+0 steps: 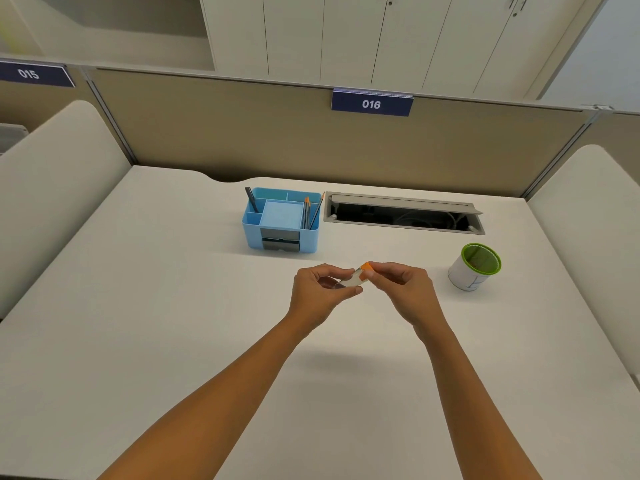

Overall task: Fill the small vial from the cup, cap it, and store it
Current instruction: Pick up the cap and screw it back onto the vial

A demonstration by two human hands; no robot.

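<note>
The surface [173, 341] lies bare from 6 to 10 o'clock. A blue organiser [281, 223] stands at 11 o'clock, an open cable tray [403, 213] at 1, a green-rimmed cup [474, 267] at 3, each with gaps between.

two hands: left hand [320, 292], right hand [403, 285]. one vial [349, 281], one orange cap [366, 270]. one cup [473, 267]. one blue organizer [281, 237]. two numbered signs: 015 sign [34, 75], 016 sign [371, 104]. one cable slot [403, 213].
</note>
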